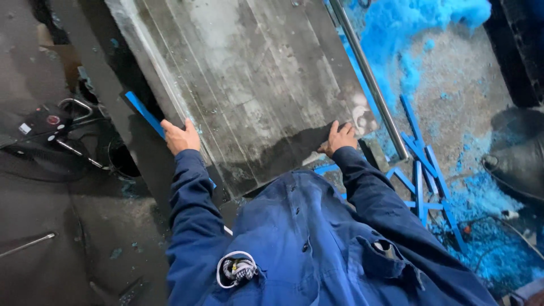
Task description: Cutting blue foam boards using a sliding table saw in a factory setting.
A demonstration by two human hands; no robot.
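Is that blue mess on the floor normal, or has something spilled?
It looks spilled: blue powder lies heaped and scattered over the floor right of the metal sheet, with blue strips strewn crisscross beside it. Both hands rest on the sheet's edges.

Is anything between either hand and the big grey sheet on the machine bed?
Nothing visible. The left hand rests at the grey sheet's left edge, beside a blue strip. The right hand lies flat on the sheet's near corner. Both hands touch it directly.

left hand (pixel 180 136) curled, right hand (pixel 339 137) pressed flat
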